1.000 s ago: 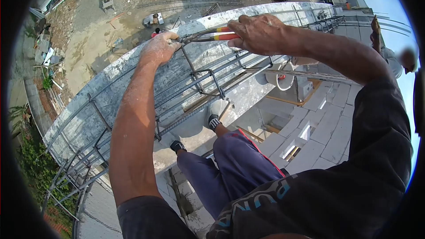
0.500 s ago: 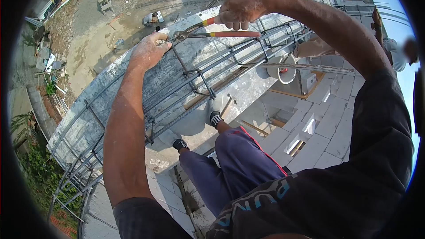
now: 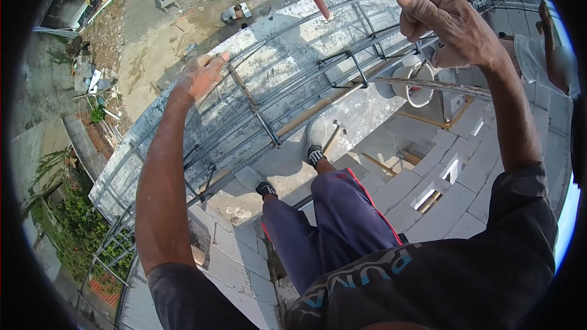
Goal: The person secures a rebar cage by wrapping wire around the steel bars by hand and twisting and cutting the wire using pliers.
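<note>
A long, curved, stained grey-and-white slab (image 3: 315, 32) under steel.
Lengthwise over it, nearer its inner edge than its bowed outer one, we see a dark steel rebar cage of long bars and bent ties (image 3: 264, 121). Beside that inner edge, on a flat pale-grey ledge (image 3: 367, 116), we find a steel-headed hammer with a brown handle (image 3: 331, 139), just beside a dusty foot (image 3: 317, 136).
</note>
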{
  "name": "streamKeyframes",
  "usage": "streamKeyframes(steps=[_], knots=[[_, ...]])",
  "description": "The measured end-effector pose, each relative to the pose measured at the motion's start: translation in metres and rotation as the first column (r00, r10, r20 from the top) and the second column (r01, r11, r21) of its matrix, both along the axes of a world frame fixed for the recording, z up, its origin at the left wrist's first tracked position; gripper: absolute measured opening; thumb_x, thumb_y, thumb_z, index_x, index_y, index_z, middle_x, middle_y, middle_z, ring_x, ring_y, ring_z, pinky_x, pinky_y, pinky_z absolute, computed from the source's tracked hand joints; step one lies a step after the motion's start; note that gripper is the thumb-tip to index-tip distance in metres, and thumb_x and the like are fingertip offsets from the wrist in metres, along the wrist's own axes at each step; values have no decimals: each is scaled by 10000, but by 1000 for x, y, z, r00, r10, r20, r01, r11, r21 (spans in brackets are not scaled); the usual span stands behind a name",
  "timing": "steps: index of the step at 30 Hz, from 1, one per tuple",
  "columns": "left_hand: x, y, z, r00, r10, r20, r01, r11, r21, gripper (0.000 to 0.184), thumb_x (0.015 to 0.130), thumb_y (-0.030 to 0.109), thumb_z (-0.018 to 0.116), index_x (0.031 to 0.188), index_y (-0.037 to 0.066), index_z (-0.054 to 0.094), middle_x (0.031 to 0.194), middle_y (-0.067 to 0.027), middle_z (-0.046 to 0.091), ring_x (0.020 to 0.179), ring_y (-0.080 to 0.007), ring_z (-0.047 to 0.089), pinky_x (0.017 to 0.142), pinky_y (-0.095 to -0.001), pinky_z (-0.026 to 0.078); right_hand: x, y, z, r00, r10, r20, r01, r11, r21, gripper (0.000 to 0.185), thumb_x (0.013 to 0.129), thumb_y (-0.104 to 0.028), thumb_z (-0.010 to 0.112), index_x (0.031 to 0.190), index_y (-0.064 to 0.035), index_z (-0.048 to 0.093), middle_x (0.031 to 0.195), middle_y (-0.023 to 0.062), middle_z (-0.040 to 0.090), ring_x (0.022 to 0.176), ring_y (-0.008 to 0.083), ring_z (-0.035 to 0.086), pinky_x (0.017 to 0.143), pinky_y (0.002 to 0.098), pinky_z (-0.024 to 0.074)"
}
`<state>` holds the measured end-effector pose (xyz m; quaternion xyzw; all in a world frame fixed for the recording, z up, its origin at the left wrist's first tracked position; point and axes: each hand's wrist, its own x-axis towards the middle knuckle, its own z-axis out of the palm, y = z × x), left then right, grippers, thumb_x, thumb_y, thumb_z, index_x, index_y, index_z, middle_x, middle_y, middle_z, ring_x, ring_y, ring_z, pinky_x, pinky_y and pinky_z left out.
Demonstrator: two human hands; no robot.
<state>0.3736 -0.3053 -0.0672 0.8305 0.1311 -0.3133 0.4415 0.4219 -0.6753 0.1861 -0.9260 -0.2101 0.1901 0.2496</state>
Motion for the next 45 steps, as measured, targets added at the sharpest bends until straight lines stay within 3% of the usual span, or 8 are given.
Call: streamKeyframes(steps=[5,11,18,25,33,37,40,45], knots=[[20,0,3,975,-68,-212,51,995,-86,683,895,654,545,1100,12,658,854,-51,629,704,-162,560,623,-309,434,-57,-95,5,971,-239,-27,222,848,482,548,921,-601,577,821,-64,620,886,103,650,908,189,660,828,375,540],[27,-12,24,932,-29,-361,33,999,4,568,874,640,601,851,76,657,721,3,562,608,-111,476,559,-264,384,-100,-152,-12,935,-352,40,122,428,896,634,913,-684,471,673,-98,446,1337,219,499,1242,362,542,995,530,467],[33,-25,28,920,1,-392,27,997,67,458,847,542,694,819,86,660,696,13,554,603,-106,473,568,-265,394,-105,-205,-4,930,-367,18,83,257,963,480,899,-698,469,830,-233,568,1542,222,327,1415,437,324,1098,640,338],[19,-33,24,982,-118,-146,149,964,222,511,893,465,660,698,-5,609,623,-25,529,614,-141,446,581,-330,381,-112,-239,7,887,-447,111,51,336,941,438,880,-708,492,881,-283,594,1577,273,200,1426,506,241,1127,667,252],[-1,-39,4,926,-333,176,193,820,539,592,917,490,577,756,-80,599,725,-287,593,677,-403,537,683,-504,417,-138,-254,24,916,-398,-61,181,272,945,341,894,-592,616,887,-256,560,1166,141,561,995,294,611,955,532,452],[4,-37,8,970,-242,37,197,860,471,538,911,439,626,806,-88,619,697,-190,576,662,-286,528,658,-443,425,-159,-247,23,757,-652,51,242,350,905,375,861,-392,752,813,-145,473,899,97,573,777,186,580,689,348,489],[4,-23,-4,978,-186,95,133,904,406,543,887,457,668,906,-85,650,850,-251,660,833,-373,620,795,-455,472,-168,-231,4,629,-777,20,270,242,932,368,840,-213,789,1017,-46,512,788,62,543,726,147,546,657,281,458],[-6,-44,12,961,-178,211,48,861,507,638,852,509,701,1156,-41,592,1031,-234,653,957,-364,624,865,-450,477,-207,-208,-2,502,-763,-407,803,236,547,369,877,-262,740,1114,-41,564,789,14,508,759,124,523,681,296,435]])
